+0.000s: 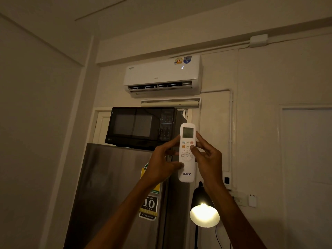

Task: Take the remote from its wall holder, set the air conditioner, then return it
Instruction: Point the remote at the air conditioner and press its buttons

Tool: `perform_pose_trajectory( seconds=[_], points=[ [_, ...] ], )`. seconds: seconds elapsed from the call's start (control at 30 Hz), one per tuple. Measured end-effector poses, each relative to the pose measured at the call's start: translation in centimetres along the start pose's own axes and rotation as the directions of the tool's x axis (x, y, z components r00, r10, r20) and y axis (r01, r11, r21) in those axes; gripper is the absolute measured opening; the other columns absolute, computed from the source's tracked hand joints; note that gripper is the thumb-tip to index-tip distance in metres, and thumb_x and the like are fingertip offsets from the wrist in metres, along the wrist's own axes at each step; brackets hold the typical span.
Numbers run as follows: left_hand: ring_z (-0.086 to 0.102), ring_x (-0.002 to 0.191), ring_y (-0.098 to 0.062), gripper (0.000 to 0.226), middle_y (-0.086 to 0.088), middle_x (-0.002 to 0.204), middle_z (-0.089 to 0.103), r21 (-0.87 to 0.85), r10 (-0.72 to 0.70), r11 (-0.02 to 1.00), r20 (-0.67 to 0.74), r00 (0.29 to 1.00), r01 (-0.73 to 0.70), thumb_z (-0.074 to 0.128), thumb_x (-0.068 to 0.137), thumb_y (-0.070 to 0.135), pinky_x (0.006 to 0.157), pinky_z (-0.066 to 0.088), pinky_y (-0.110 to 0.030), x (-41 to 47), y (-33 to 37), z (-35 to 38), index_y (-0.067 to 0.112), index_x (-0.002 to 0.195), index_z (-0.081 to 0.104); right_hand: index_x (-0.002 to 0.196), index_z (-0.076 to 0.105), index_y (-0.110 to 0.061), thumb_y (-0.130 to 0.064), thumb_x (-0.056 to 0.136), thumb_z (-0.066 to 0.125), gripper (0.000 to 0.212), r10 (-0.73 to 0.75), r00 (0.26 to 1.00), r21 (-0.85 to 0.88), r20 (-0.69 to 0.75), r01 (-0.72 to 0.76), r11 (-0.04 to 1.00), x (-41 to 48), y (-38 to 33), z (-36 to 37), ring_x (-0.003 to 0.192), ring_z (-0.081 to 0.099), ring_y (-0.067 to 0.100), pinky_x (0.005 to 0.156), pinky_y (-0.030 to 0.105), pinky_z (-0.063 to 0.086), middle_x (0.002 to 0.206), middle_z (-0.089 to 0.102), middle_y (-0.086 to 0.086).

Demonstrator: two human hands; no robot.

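A white AUX remote (186, 169) is held upright in front of me, screen at the top, pointing up toward the air conditioner (161, 74) on the wall. My left hand (161, 164) grips its left edge, thumb near the lower buttons. My right hand (208, 159) holds the right edge, and its thumb rests on the button pad. The white air conditioner has its flap open and a lit digit showing on its front. A small white holder (252, 200) is fixed to the wall at the lower right.
A black microwave (143, 126) stands on a grey fridge (116, 194) straight ahead. A lit lamp (204, 212) glows below the remote. Wall sockets and cable conduit (230, 132) run along the right wall. A door (307, 168) is at far right.
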State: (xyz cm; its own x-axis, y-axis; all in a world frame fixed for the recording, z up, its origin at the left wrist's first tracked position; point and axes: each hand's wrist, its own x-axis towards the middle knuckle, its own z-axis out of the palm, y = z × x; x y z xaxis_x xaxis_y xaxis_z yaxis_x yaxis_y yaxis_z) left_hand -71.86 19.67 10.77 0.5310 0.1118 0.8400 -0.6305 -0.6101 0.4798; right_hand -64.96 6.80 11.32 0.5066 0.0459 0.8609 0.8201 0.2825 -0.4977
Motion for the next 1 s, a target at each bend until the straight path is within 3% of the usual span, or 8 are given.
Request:
perform_pose_trajectory(
  seconds=[0.23,0.4,0.57,0.67,0.8,0.9,1.0],
  points=[
    [0.061,0.105,-0.006,0.078,0.001,0.127,0.058,-0.009,-0.006,1.0,0.004,1.0,0.006,0.072,0.073,-0.002,0.082,0.057,-0.023,0.0,0.1,-0.1,0.023,0.14,0.039,0.123,0.047,-0.035,-0.012,0.084,0.062,0.048,-0.008,1.0,-0.006,0.014,0.008,1.0,0.0,-0.1,-0.1,0.092,0.067,0.016,0.061,0.015,0.056,0.126,0.061,0.004],
    [0.061,0.107,-0.01,0.078,0.003,0.126,0.058,-0.014,-0.005,1.0,-0.001,1.0,0.005,0.071,0.073,-0.003,0.078,0.058,-0.02,0.0,-0.2,-0.5,0.024,0.139,0.04,0.136,0.04,-0.024,-0.003,0.081,0.064,0.063,0.016,0.985,-0.055,0.172,-0.007,0.998,0.0,-0.2,-0.7,0.089,0.06,0.001,0.062,0.011,0.054,0.12,0.055,-0.007],
    [0.061,0.104,-0.006,0.079,0.008,0.124,0.057,-0.009,-0.013,1.0,0.004,1.0,0.013,0.071,0.073,-0.003,0.076,0.057,-0.017,-0.2,-0.5,-1.0,0.028,0.139,0.04,0.135,0.033,-0.035,0.002,0.079,0.064,0.074,0.034,0.949,-0.097,0.313,-0.003,0.995,0.0,-0.1,-1.3,0.096,0.057,0.0,0.065,0.009,0.052,0.12,0.054,-0.009],
    [0.06,0.105,-0.005,0.079,0.006,0.127,0.056,-0.004,-0.015,1.0,0.007,1.0,0.015,0.071,0.073,-0.003,0.076,0.057,-0.014,-0.2,-0.6,-1.2,0.027,0.139,0.04,0.132,0.029,-0.042,0.005,0.077,0.066,0.081,0.058,0.924,-0.102,0.378,-0.021,0.995,0.1,0.1,-1.4,0.1,0.057,0.001,0.067,0.011,0.053,0.117,0.054,-0.012],
    [0.06,0.107,-0.01,0.08,0.005,0.129,0.055,0.005,-0.017,1.0,0.015,1.0,0.017,0.071,0.073,-0.003,0.077,0.058,-0.02,-0.2,-0.7,-1.4,0.028,0.14,0.039,0.137,0.024,-0.039,0.007,0.075,0.068,0.088,0.081,0.897,-0.087,0.435,-0.048,0.995,0.1,0.2,-1.4,0.105,0.055,0.004,0.071,0.011,0.053,0.117,0.05,-0.022],
    [0.06,0.108,-0.012,0.081,0.004,0.129,0.055,0.011,-0.019,1.0,0.03,0.999,0.019,0.071,0.073,-0.003,0.081,0.06,-0.032,-0.1,-0.5,-1.4,0.027,0.14,0.038,0.137,0.024,-0.039,0.009,0.075,0.067,0.089,0.075,0.9,-0.057,0.429,-0.055,0.997,0.0,0.4,-1.3,0.117,0.052,0.013,0.074,0.013,0.053,0.122,0.049,-0.019],
    [0.06,0.106,-0.011,0.081,0.006,0.128,0.055,0.021,-0.018,1.0,0.038,0.999,0.018,0.072,0.073,-0.002,0.08,0.059,-0.03,0.0,-0.5,-1.5,0.028,0.14,0.037,0.137,0.024,-0.038,0.011,0.075,0.065,0.09,0.062,0.906,-0.026,0.419,-0.056,0.998,0.0,0.5,-1.3,0.123,0.051,0.022,0.076,0.015,0.054,0.124,0.048,-0.017]
  ],
)
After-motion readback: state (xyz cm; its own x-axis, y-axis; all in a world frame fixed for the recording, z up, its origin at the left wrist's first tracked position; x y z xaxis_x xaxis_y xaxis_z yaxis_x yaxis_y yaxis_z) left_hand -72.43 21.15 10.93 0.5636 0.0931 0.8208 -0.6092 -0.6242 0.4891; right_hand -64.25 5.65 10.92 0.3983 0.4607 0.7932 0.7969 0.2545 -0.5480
